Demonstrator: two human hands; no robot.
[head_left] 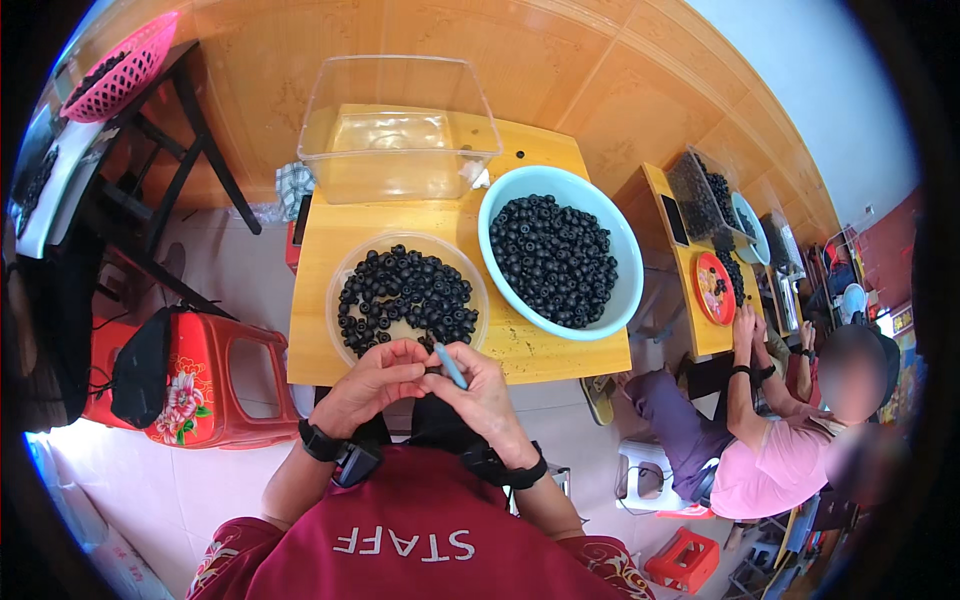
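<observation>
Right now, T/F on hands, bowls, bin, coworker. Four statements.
1. The right hand holds a thin blue tool. True.
2. The light blue basin is empty. False: it is heaped with small black rings.
3. The clear plastic bin stands at the table's far edge. True.
4. The left hand rests inside the clear round bowl. False: it meets the right hand at the table's near edge.

At the far end of your yellow wooden surface (320, 350) stands an empty clear plastic tub (398, 130). A red plastic stool with a flower print (215, 385) sits to your left on the pale floor, and a pink mesh basket (125, 68) rests farther off. On your right, a person in a pink shirt (770, 465) works at another surface.
</observation>
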